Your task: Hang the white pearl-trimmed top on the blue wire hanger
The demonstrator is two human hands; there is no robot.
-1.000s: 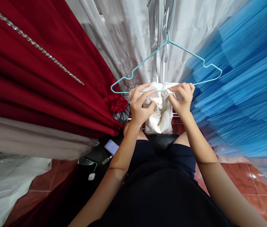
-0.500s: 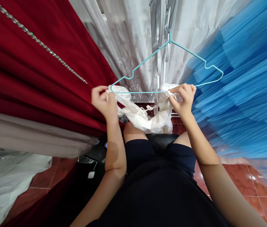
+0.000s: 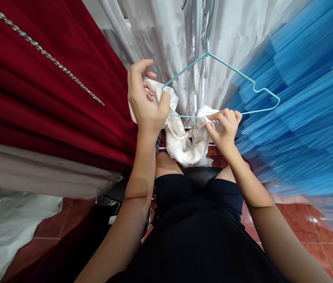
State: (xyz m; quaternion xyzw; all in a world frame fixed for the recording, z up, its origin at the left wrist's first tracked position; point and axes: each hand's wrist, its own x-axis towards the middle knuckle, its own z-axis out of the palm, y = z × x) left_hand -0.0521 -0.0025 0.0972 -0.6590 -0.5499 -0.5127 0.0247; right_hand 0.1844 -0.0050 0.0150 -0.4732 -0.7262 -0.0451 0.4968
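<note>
A white garment with pearl-bead trim (image 3: pixel 188 155) hangs in a loop below a light-blue hanger (image 3: pixel 231 67). My left hand (image 3: pixel 147 98) is at the hanger's left end, fingers curled and somewhat spread, with raised white cloth between them and the thumb. It hides that end of the hanger. My right hand (image 3: pixel 225 125) pinches the garment's other side against the hanger's bottom bar, right of its middle. The hanger's hook points up toward a metal rack.
Red fabric with a rhinestone strip (image 3: pixel 66 70) hangs at left. Blue tulle (image 3: pixel 302 118) spreads along the right. White drapes (image 3: pixel 166 43) and metal rack poles (image 3: pixel 198 78) stand ahead. Red tiles (image 3: pixel 299 224) cover the floor, and a dark seat (image 3: pixel 202 177) shows between my legs.
My left hand has risen and shifted right, lifting the garment's left side over the hanger's end. My right hand keeps its pinch with only a slight shift.
</note>
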